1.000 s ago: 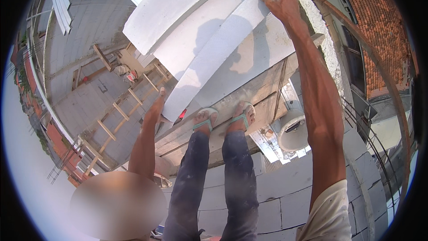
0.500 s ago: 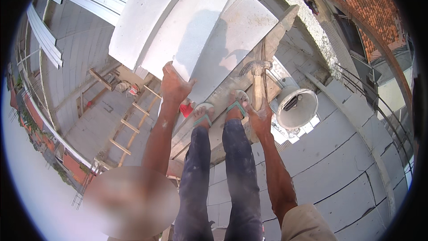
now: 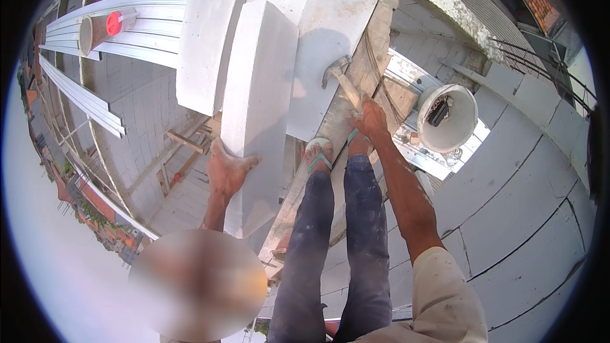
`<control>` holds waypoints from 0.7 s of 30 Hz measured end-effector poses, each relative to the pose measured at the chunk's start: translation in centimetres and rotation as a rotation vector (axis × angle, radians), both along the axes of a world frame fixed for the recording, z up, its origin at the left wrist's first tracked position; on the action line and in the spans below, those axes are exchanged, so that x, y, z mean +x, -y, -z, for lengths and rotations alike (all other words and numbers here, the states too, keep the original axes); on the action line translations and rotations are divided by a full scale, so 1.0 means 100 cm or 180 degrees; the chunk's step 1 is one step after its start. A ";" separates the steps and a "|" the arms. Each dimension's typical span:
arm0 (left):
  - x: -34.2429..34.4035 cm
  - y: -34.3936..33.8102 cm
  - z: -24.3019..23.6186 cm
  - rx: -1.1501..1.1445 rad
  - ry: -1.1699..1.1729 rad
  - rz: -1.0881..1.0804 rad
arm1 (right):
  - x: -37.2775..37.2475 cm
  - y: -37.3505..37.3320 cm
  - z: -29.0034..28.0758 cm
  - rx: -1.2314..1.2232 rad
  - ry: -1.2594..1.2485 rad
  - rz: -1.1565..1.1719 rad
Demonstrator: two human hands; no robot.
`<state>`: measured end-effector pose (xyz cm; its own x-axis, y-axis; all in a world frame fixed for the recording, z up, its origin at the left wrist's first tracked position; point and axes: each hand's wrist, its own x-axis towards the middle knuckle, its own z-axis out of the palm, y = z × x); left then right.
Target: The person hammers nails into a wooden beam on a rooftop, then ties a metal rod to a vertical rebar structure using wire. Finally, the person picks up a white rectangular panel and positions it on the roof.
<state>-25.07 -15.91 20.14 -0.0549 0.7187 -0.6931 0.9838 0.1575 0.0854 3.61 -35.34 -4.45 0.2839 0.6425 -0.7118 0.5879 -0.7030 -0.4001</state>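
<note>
A long white lightweight concrete block [image 3: 262,108] juts toward me over other white blocks [image 3: 333,16]. My left hand [image 3: 227,170] grips its left edge near the close end, thumb over the face and fingers partly hidden behind the side. In my right hand [image 3: 372,117] is a claw hammer [image 3: 345,86], held by its wooden handle. Its metal head lies over the right-hand white block, close to the wooden plank [image 3: 375,38]; I cannot tell whether they touch. My sandalled feet [image 3: 319,152] stand on boards just below.
A round bucket [image 3: 447,117] with dark things inside stands right of the plank. Corrugated metal sheets [image 3: 152,22] at the far left bear a red-lidded container [image 3: 121,22]. Below left lies a deep drop between block walls [image 3: 136,174]. A block wall [image 3: 502,184] runs along the right.
The long block has come out toward me from the stack, with my left hand on its edge. My right hand has swung the hammer head leftward over the blocks. The view has shifted.
</note>
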 end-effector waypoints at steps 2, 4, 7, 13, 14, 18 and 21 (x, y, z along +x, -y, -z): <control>-0.018 0.014 -0.032 -0.0153 0.0112 -0.0163 | 0.004 -0.021 0.011 -0.0348 -0.0174 -0.0191; -0.026 0.029 -0.065 -0.0337 -0.0183 -0.0098 | 0.006 -0.027 0.013 -0.0505 -0.0305 -0.0298; -0.063 0.056 -0.100 -0.0385 -0.0291 0.0381 | -0.004 0.009 0.012 -0.0105 0.0469 -0.0199; -0.092 0.089 -0.203 -0.0754 -0.0481 0.0522 | -0.030 0.057 -0.154 0.0564 -0.0431 0.0322; -0.097 0.096 -0.221 -0.0754 -0.0518 0.0579 | -0.035 0.049 -0.212 0.0624 -0.0621 0.0277; -0.094 0.108 -0.286 -0.0832 -0.0703 0.1041 | -0.063 0.039 -0.391 0.1220 -0.0979 -0.0160; -0.092 0.115 -0.336 -0.0778 -0.0636 0.1488 | -0.101 0.029 -0.480 0.1762 -0.0929 -0.0846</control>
